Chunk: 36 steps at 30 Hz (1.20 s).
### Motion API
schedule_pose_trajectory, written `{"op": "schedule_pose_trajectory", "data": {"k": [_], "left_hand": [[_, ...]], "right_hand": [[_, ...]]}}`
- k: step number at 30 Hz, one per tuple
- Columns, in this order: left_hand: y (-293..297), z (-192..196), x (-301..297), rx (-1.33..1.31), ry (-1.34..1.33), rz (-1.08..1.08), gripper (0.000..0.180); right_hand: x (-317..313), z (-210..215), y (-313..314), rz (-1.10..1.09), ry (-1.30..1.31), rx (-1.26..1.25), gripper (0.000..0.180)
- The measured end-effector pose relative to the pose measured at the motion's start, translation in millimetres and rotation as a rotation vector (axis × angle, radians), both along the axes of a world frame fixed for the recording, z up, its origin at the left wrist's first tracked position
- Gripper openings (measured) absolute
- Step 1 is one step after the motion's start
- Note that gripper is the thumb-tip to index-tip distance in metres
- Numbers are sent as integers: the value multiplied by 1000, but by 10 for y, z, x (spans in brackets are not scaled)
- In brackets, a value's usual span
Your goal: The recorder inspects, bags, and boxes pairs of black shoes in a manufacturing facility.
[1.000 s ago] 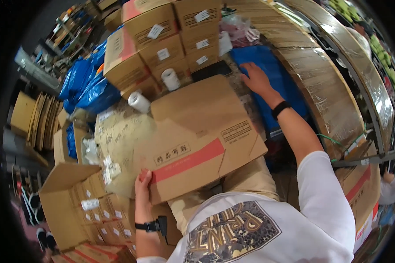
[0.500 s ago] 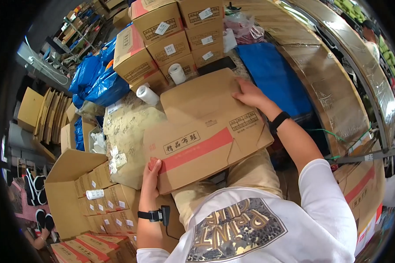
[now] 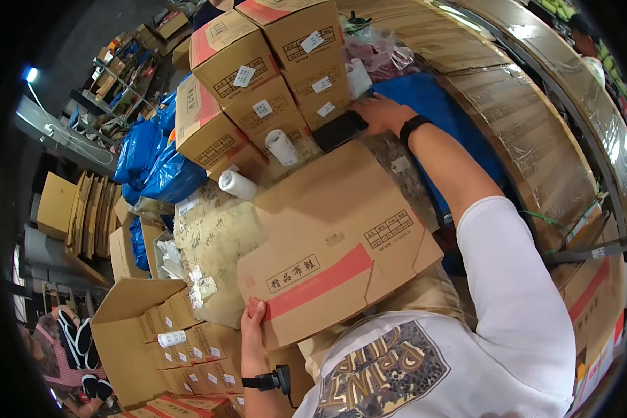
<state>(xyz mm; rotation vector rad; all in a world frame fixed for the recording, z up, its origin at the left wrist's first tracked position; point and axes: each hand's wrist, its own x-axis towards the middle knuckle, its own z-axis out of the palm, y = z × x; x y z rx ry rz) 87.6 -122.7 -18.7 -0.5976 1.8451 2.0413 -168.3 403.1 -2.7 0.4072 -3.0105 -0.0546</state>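
A flattened brown cardboard box [image 3: 320, 240] with a red stripe lies across my lap and the near edge of the worktable. My left hand [image 3: 253, 326] grips its near left corner, thumb on top; the fingers beneath are hidden. My right hand [image 3: 382, 113] is off the box, stretched to the far side with fingers extended. It is at the right end of a flat black device [image 3: 338, 132], beside a blue plastic sheet [image 3: 425, 115]. Whether the fingertips touch the device I cannot tell. Two white label rolls [image 3: 237, 185] stand or lie beyond the box.
Stacked shoe boxes [image 3: 247, 83] with white labels rise at the back of the paper-covered worktable [image 3: 216, 230]. An open carton [image 3: 129, 327] at lower left holds more boxes and a label roll. Blue bags [image 3: 153, 157] sit at left; wrapped cartons [image 3: 508, 111] line the right. A person [image 3: 70, 348] sits lower left.
My right hand has let go of the flattened box and moved up and away to the black device. My left hand still holds the box. The view has shifted slightly.
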Motion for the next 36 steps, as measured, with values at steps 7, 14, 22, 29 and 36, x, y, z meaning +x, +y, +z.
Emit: {"op": "schedule_pose_trajectory", "data": {"k": [7, 14, 22, 29, 36], "left_hand": [[56, 111, 5, 21, -7, -11, 40], [41, 58, -125, -57, -8, -12, 46], [300, 76, -398, 45, 92, -65, 43], [331, 5, -445, -18, 58, -37, 42], [405, 14, -627, -28, 60, -78, 41]], "right_hand": [[101, 261, -5, 67, -108, -27, 86], [287, 426, 250, 207, 316, -44, 78], [-10, -23, -40, 40, 164, -213, 70], [-320, -304, 384, -132, 217, -607, 40], [-226, -253, 329, -235, 169, -751, 31]]}}
